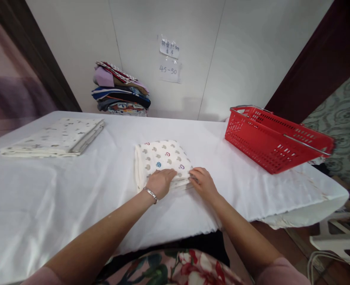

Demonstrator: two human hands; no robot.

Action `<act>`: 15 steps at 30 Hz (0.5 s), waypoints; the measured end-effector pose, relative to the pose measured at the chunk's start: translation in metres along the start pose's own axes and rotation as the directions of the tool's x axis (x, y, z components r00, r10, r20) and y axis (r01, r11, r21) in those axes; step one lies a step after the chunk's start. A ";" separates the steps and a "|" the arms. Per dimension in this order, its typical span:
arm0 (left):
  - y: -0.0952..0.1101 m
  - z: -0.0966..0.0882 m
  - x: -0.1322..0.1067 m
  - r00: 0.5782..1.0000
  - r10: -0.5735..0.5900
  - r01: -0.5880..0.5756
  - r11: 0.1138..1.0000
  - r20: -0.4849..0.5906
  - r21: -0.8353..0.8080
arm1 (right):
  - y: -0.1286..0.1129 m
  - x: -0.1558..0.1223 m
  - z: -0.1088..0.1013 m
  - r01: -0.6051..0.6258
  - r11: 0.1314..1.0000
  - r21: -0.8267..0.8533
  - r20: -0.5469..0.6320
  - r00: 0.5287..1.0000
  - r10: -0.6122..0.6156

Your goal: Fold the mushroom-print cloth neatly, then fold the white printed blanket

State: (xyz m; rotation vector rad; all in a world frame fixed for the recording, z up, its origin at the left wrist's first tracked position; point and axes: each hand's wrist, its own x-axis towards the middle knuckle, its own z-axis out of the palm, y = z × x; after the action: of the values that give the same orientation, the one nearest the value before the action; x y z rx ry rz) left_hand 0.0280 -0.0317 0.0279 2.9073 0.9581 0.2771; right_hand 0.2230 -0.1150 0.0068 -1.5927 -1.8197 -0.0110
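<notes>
Your 2 bare hands are at the near edge of a folded mushroom-print cloth (166, 155), which lies flat near the middle of the table, straight in front of you. Your left hand (160, 183) rests over its near edge, fingers bent and pointing to the right — you can't tell from this view whether they grasp a layer or only press on it, as the undersides are hidden. Your right hand (204, 184) touches the near right corner with its thumb and fingertips curled toward the fabric; whether they are pinched tight on it can't be made out either. The cloth is off-white, with rows of grey mushrooms and a few in red, purple and blue. A silver-coloured bracelet (150, 194) circles your left wrist. Under everything is a white tablecloth (103, 194), softly creased. Well apart to your left lies a larger folded printed cloth (56, 135), also off-white, its layers showing along the right side. To your right stands a red plastic basket (258, 142) with perforated walls and metal handles. Beyond the table's far edge, a stack of folded fabrics (121, 93) rises by the pale wall (252, 51) — and 2 paper signs hang there, the lower sign (169, 71) reading 45-50.
</notes>
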 end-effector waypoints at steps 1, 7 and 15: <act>0.000 -0.001 -0.002 1.000 -0.005 0.005 1.000 0.001 -0.005 | 0.002 0.002 0.000 0.000 1.000 0.012 0.018 1.000 0.000; -0.007 -0.007 -0.009 0.993 -0.083 0.088 0.994 0.081 -0.063 | 0.006 -0.003 -0.003 0.094 0.995 0.022 -0.021 0.995 -0.093; -0.014 -0.023 -0.001 0.980 -0.149 0.171 0.970 0.135 -0.170 | -0.020 -0.003 0.004 0.358 0.930 -0.083 0.169 0.925 -0.341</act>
State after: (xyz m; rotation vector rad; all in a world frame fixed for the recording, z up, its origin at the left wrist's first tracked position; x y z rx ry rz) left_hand 0.0151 -0.0208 0.0488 2.6316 1.0789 0.1659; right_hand 0.2033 -0.1211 0.0107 -1.3508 -2.2393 -0.1629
